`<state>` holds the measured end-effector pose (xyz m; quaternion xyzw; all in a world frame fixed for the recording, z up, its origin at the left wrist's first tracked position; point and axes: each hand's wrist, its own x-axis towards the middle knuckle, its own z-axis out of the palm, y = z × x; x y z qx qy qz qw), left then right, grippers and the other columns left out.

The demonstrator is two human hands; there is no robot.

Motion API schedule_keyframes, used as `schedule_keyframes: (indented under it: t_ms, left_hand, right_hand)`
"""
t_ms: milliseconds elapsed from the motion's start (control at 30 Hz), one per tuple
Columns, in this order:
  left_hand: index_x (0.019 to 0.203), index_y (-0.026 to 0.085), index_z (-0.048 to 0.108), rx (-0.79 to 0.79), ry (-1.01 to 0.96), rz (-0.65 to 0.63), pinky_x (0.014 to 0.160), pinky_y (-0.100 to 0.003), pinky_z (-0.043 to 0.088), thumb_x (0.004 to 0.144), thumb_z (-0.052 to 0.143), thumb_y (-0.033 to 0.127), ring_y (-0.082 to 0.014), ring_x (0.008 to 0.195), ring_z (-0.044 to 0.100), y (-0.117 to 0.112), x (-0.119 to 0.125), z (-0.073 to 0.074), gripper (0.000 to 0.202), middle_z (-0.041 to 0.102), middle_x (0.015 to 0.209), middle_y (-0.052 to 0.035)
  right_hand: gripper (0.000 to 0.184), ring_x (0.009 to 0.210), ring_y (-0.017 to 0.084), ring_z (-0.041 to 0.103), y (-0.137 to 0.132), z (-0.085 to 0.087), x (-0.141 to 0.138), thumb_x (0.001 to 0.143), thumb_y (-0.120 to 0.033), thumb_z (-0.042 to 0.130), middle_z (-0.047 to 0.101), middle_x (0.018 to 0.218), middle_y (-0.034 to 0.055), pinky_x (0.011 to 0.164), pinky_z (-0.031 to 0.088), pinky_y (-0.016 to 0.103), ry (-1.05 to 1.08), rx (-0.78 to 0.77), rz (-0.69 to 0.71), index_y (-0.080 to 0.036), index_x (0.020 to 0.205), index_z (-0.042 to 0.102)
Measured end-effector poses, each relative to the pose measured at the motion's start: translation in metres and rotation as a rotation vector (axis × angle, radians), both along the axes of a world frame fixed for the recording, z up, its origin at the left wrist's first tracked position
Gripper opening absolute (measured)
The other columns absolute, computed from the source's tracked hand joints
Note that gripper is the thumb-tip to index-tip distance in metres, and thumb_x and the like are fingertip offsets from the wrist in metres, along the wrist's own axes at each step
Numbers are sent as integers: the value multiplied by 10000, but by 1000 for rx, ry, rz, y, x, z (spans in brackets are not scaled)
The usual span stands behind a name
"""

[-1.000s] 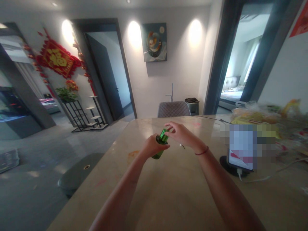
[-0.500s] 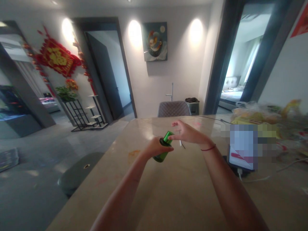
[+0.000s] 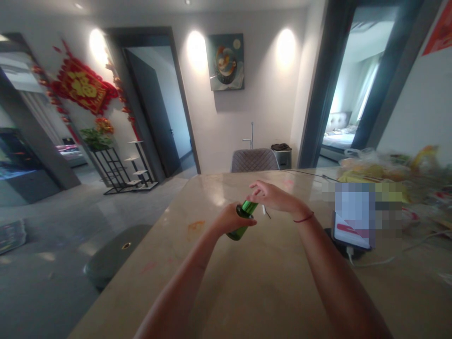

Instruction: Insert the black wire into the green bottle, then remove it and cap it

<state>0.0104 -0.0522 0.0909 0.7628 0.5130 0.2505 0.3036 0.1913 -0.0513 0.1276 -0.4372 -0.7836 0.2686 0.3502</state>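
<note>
My left hand (image 3: 230, 219) is wrapped around a dark green bottle (image 3: 237, 233), held tilted to the right over the table. A shiny bright green cap (image 3: 249, 206) sits at the bottle's upper end. My right hand (image 3: 267, 195), with a red string on its wrist, has its fingertips curled over the top of this cap. My left fingers hide the middle of the bottle. Just beyond the cap a small white and dark thin item (image 3: 264, 211) lies on the table, partly covered by my right hand.
The beige table (image 3: 268, 282) has orange and pink stains at left. A phone (image 3: 353, 230) with a white cable stands at right, before a heap of plastic bags (image 3: 374, 165). A quilted chair (image 3: 254, 160) is at the far edge, a green stool (image 3: 118, 254) at left.
My right hand has come down onto the cap, its fingers closing from a more spread pose. The bottle has shifted slightly right and lower in my left hand.
</note>
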Motion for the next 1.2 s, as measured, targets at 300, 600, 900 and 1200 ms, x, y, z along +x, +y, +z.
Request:
schedule_keyframes:
  t_ms: [300, 600, 900, 1200]
  left_hand:
    - [804, 141, 589, 30, -10, -16, 564, -240, 403, 491, 688, 512, -148, 654, 539, -4, 0, 6, 495, 604, 718, -19]
    - [784, 143, 594, 53, -1, -15, 590, -252, 403, 495, 680, 513, -154, 674, 534, -10, 2, 13, 477, 587, 710, -13]
    - [800, 147, 598, 47, -19, 2, 597, -247, 408, 497, 676, 524, -153, 679, 539, -10, -1, 13, 491, 594, 720, -15]
    - [787, 147, 597, 22, -47, 15, 589, -248, 406, 490, 691, 517, -145, 646, 529, -9, -1, 11, 483, 584, 694, -11]
  right_hand:
    - [246, 738, 127, 574, -5, 7, 2, 682, -184, 571, 582, 874, 39, 670, 478, 269, 77, 101, 63, -162, 916, 498]
    - [428, 868, 190, 601, 32, -12, 41, 587, -185, 588, 618, 1023, 120, 750, 470, 302, 402, 178, -474, -113, 1008, 567]
    - [328, 784, 208, 598, 56, -57, 71, 605, -279, 602, 655, 865, 101, 659, 438, 267, -151, 61, -744, -121, 893, 613]
    - [202, 537, 141, 567, 59, -85, 55, 737, -283, 465, 650, 766, 98, 464, 368, 219, -382, -307, -448, -131, 788, 588]
